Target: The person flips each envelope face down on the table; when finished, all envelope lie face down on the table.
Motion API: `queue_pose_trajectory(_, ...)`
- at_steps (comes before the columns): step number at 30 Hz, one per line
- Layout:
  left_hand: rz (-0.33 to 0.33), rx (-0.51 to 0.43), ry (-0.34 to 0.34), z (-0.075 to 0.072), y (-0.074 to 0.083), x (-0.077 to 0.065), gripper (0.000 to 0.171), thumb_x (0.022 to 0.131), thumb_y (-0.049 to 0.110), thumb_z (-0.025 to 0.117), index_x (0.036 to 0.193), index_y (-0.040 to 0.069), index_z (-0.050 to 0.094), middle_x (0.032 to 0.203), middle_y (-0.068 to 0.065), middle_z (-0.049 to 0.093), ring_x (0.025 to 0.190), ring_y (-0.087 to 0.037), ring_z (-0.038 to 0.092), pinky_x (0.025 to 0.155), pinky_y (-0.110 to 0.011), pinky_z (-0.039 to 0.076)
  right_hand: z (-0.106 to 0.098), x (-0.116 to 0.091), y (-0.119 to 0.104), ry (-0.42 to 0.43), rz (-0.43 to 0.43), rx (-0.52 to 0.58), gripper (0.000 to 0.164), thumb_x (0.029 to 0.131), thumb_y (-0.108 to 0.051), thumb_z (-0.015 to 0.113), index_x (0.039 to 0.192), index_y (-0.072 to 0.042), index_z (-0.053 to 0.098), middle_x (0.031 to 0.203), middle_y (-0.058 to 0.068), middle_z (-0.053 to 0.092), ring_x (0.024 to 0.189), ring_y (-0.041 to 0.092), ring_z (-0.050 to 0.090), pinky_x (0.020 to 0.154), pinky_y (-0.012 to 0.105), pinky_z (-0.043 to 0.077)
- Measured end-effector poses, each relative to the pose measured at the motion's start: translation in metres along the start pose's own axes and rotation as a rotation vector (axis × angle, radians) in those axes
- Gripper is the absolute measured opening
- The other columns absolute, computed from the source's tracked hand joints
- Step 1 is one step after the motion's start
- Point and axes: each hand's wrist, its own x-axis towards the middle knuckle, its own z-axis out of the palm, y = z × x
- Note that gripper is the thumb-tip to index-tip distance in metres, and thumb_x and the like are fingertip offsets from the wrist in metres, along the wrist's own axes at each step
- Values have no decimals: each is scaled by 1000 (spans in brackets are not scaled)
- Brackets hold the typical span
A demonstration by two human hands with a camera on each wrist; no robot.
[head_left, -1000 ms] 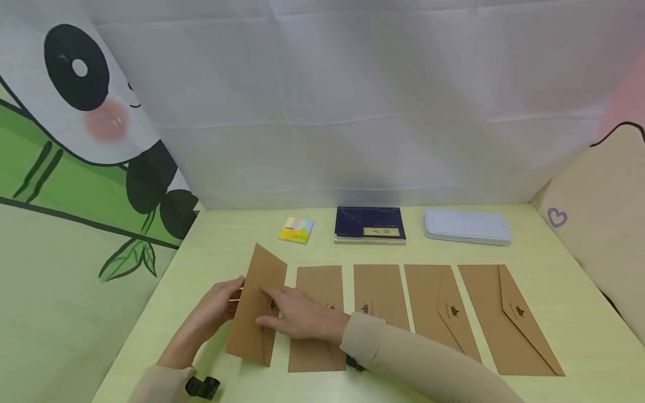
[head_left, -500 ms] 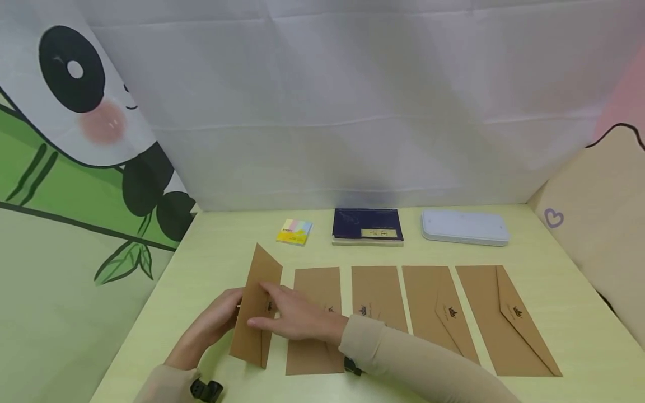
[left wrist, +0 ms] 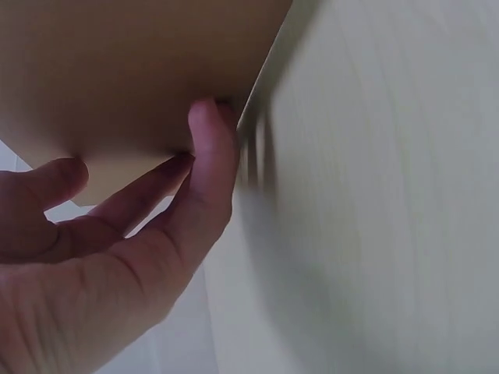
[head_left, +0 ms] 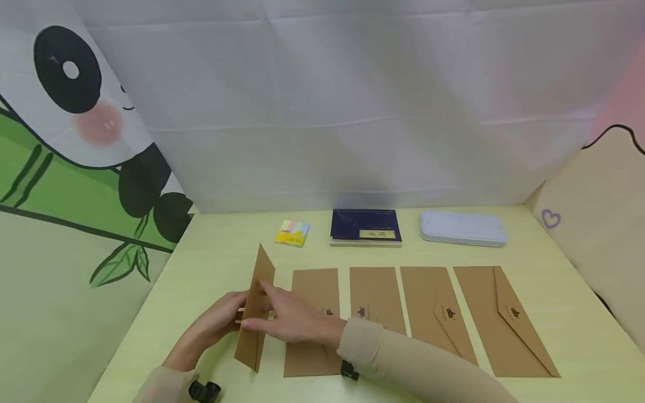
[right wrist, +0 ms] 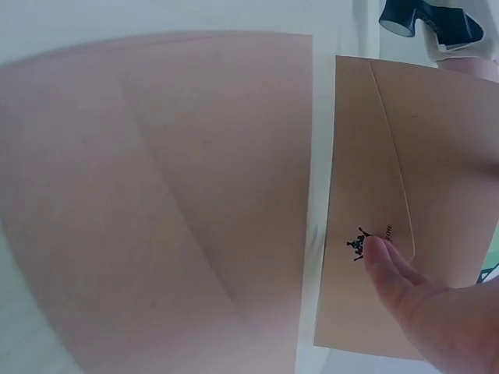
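A brown paper envelope (head_left: 263, 271) stands on edge between my two hands, turned almost side-on to the head camera. From its left, my left hand (head_left: 219, 316) sets thumb and fingertips against the plain face; the left wrist view shows them on that brown surface (left wrist: 132, 70). My right hand (head_left: 297, 319) reaches across and lays its fingers on the flap face. Beside a small dark crown print (right wrist: 356, 245), the right wrist view shows fingers (right wrist: 387, 276) touching the paper. Part of the left hand's fingers is hidden behind the envelope in the head view.
Several like envelopes lie flat in a row to the right, among them the nearest one (head_left: 316, 285) under my right hand and the far right one (head_left: 484, 313). Behind them are sticky notes (head_left: 292, 232), a dark blue book (head_left: 363, 224) and a pale blue case (head_left: 462, 226).
The envelope has turned more edge-on to the head camera, its face narrowing. My right thumb has moved left to its near edge, while the flat envelopes stay in place.
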Motion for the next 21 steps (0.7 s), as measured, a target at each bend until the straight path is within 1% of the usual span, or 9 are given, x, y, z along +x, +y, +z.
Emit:
queue_pose_trajectory(6,-4,26,-17,-1,2,-2,69,97,53,43,138,-2,45,124,-19,54,103,-29,58,81,-42,49,0,-1,-5,8,-14,55,90,88,-62,52,154,-16,11,151,1,27,115,15,54,86,27,46)
queue_pose_trajectory(10,-16,36,-6,0,3,-2,71,96,55,43,141,0,42,129,-19,52,107,-30,56,82,-43,49,0,-1,-7,17,-22,73,90,89,-60,54,154,-16,11,153,0,23,116,15,54,86,27,46)
queue_pose_trajectory(13,-16,34,0,0,3,-2,70,96,55,42,142,1,41,129,-19,51,107,-31,56,82,-43,49,0,-1,-7,20,-38,113,90,89,-58,56,154,-15,10,153,-1,22,117,15,52,87,27,45)
queue_pose_trajectory(15,-11,36,-3,0,4,-3,70,98,54,41,142,1,40,126,-18,52,106,-31,57,82,-43,49,0,-1,-6,21,-43,138,91,88,-57,57,154,-16,10,153,-2,22,119,14,51,88,28,45)
queue_pose_trajectory(18,-7,34,-2,-1,5,-4,71,98,53,40,141,-4,39,122,-19,55,102,-31,59,82,-42,49,-1,-1,-5,25,-48,162,90,88,-55,60,154,-16,11,153,-1,23,119,14,51,89,29,46)
queue_pose_trajectory(21,-18,31,22,-1,5,-5,75,97,54,42,137,-9,41,119,-19,57,99,-30,60,81,-42,50,-1,-2,-6,29,-44,157,91,87,-53,62,154,-16,12,153,-1,24,118,14,52,88,29,46)
